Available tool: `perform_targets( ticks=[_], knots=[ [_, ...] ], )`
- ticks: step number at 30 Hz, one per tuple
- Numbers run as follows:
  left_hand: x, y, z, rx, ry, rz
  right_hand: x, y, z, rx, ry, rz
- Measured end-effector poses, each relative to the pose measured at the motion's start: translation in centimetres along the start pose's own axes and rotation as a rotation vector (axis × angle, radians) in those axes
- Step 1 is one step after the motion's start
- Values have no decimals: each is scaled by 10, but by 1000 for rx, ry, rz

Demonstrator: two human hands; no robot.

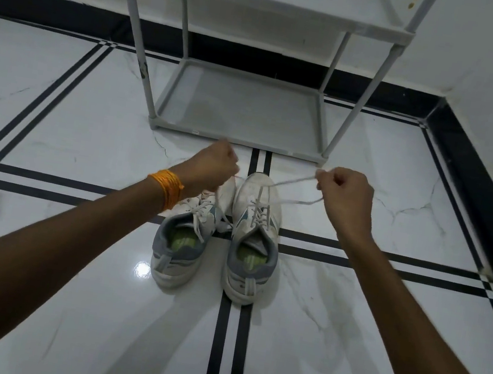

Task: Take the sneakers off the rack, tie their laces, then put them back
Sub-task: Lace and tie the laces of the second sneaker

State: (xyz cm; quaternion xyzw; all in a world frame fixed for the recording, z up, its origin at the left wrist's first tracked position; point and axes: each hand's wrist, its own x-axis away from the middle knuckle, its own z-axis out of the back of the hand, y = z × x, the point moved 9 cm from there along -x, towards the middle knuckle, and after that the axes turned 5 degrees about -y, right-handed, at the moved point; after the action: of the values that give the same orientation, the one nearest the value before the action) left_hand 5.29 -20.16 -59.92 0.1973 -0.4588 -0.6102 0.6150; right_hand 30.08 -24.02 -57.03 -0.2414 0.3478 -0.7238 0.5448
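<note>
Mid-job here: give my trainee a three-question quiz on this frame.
1. True or false: both sneakers are on the rack.
2. Which sneaker's lace is being pulled? A) left sneaker B) right sneaker
3. Fill in: each end of the lace is held by the left hand and the ____ hand.

Key: 1 false, they stand on the floor in front of it; 2 B; 3 right.
</note>
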Motion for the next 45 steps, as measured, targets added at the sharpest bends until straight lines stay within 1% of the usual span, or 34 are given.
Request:
perform_targets(
  ticks=[1, 3, 6, 8, 10, 12, 13, 15, 16, 17, 18, 20, 22, 25, 27, 29, 32, 35, 39, 42, 45],
  knots=[
    [-2, -11, 8, -200, 48, -13, -3, 15, 6, 159, 64, -5],
    [-2, -39, 16, -547, 68, 3, -8, 46, 4, 390, 68, -54],
    [2, -63, 6, -906, 51, 17, -5, 80, -19, 603, -59, -110],
    [6, -51, -8, -1017, 125, -75, 2, 85, -40, 713, -160, -69],
    [10, -27, -28, -969, 190, -261, 8, 73, -54, 728, -207, 31],
    [13, -9, -54, -826, 120, -407, 14, 49, -66, 589, -237, 163],
    [14, -7, -67, -757, 49, -430, 19, 35, -72, 495, -278, 221],
    [12, -13, -87, -686, -72, -426, 33, 15, -90, 352, -431, 256],
    [11, -18, -91, -658, -81, -423, 39, 13, -99, 323, -508, 227],
    [10, -21, -90, -611, -60, -411, 44, 15, -105, 315, -545, 191],
    [9, -25, -86, -541, -25, -380, 46, 19, -107, 313, -536, 160],
    [7, -33, -76, -386, 28, -305, 44, 25, -101, 274, -453, 113],
    [8, -36, -74, -298, 30, -285, 42, 30, -95, 235, -404, 80],
    [13, -36, -73, -314, 51, -316, 42, 28, -98, 253, -429, 80],
    [13, -34, -72, -405, 75, -338, 38, 25, -92, 298, -390, 117],
    [13, -30, -72, -530, 86, -373, 35, 29, -85, 404, -342, 165],
    [13, -30, -76, -684, 63, -403, 50, 47, -91, 557, -387, 180],
    [15, -35, -81, -770, 25, -401, 63, 56, -99, 592, -416, 185],
    [16, -33, -83, -811, 11, -391, 56, 55, -98, 571, -405, 155],
    [17, -37, -83, -788, 19, -357, 57, 58, -99, 576, -388, 162],
    [19, -43, -84, -765, 49, -332, 52, 59, -99, 597, -393, 114]
  ],
)
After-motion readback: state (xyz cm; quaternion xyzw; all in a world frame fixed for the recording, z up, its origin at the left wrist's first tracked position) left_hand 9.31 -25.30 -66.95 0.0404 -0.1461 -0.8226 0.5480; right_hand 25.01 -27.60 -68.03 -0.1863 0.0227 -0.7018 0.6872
